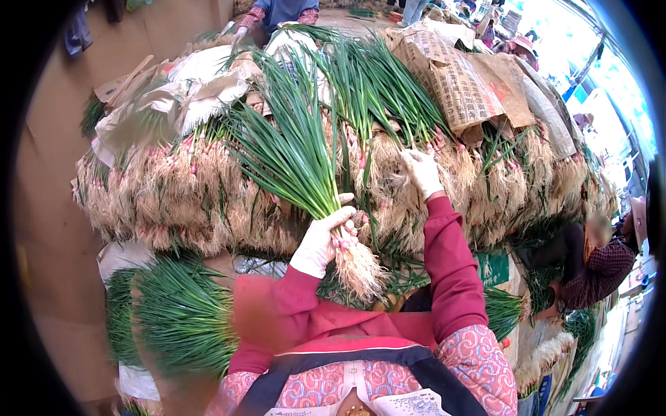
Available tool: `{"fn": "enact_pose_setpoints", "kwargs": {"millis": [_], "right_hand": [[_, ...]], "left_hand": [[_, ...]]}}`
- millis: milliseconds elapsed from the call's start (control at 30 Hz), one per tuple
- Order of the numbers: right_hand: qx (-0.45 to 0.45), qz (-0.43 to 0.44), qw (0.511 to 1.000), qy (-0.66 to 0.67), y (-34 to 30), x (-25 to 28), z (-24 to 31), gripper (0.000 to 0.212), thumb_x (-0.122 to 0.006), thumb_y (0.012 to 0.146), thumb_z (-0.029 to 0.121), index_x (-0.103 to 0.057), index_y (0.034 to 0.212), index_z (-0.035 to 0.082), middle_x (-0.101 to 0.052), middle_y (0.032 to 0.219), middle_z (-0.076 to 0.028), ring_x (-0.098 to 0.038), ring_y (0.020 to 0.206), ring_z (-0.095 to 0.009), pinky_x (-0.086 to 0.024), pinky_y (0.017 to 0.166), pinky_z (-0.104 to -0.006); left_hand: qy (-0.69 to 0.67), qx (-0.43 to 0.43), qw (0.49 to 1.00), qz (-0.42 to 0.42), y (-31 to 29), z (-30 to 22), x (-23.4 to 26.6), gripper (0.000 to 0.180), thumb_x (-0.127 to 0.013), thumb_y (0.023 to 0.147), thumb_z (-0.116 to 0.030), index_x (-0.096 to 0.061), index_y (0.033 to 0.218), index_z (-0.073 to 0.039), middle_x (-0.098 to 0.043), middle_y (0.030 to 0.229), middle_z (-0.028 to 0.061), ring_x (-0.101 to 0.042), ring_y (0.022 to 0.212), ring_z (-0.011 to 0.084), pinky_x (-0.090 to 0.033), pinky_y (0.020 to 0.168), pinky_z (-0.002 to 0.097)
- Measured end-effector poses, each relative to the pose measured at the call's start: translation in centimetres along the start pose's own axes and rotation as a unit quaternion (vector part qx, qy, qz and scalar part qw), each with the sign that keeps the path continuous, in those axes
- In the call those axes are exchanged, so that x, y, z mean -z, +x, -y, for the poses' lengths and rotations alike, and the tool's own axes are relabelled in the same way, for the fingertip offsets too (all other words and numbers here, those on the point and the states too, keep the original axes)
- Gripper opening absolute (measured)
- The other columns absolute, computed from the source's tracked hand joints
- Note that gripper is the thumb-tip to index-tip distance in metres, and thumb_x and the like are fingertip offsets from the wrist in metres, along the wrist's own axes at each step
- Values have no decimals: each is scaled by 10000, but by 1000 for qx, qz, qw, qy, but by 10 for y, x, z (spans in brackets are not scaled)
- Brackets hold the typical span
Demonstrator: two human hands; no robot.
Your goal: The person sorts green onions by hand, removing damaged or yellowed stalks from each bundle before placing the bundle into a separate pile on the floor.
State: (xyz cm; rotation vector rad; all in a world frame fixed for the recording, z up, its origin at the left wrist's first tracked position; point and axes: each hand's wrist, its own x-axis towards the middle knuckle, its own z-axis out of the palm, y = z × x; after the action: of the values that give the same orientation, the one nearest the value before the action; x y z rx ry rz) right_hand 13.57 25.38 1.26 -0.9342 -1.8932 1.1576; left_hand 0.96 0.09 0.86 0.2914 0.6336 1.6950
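Observation:
Upright in front of me is a large bunch of spring onions [298,166], its long green leaves fanning up and away, its pinkish bulbs and pale roots hanging below. My left hand [325,239], in a whitish glove, is wrapped round the bunch just above the bulbs. My right hand [421,172], gloved too, reaches farther forward and to the right. Its fingers are pinched at the stems of a spring onion in the big heap [194,187], where roots point toward me. The fingertips are partly lost among the stalks.
Brown paper sacks [444,83] and white sacking [187,83] cover parts of the heap. Another green bunch [184,312] lies at my left, and one more [503,308] at my right. A co-worker [281,12] is across the heap; another person [593,267] sits at the right.

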Motion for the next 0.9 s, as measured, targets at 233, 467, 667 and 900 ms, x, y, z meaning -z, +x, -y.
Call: {"fn": "enact_pose_setpoints", "kwargs": {"millis": [233, 467, 667, 900], "right_hand": [[57, -41, 997, -12, -19, 3, -15, 224, -565, 864, 170, -631, 1018, 21, -657, 824, -55, -568, 657, -106, -455, 636, -241], [140, -153, 970, -126, -48, 7, 30, 170, -599, 832, 137, -654, 951, 30, -666, 850, -83, -616, 734, -150, -476, 694, -251], [109, -79, 946, -293, -27, -14, 27, 255, -626, 783, 304, -645, 939, 103, -648, 818, -113, -621, 739, -252, -482, 678, -329], [23, -16, 979, -204, -24, -62, 55, 238, -513, 830, 292, -634, 879, 93, -619, 709, -122, -601, 659, -281, -476, 642, -366]], "left_hand": [[12, 5, 1000, -14, -2, 3, 1, 388, -582, 833, -104, -452, 1197, -70, -557, 622, 49, -551, 493, 152, -460, 426, 266], [44, -1, 999, -18, 2, 3, 10, 382, -578, 828, -125, -472, 1191, -70, -554, 657, 37, -561, 517, 164, -486, 444, 287], [45, 4, 999, -27, 3, 3, 5, 380, -581, 825, -123, -471, 1185, -72, -552, 635, 39, -562, 501, 165, -457, 409, 274], [51, 2, 998, -31, -1, 0, 9, 374, -585, 822, -118, -473, 1176, -77, -554, 621, 40, -558, 490, 157, -456, 411, 270]]}}
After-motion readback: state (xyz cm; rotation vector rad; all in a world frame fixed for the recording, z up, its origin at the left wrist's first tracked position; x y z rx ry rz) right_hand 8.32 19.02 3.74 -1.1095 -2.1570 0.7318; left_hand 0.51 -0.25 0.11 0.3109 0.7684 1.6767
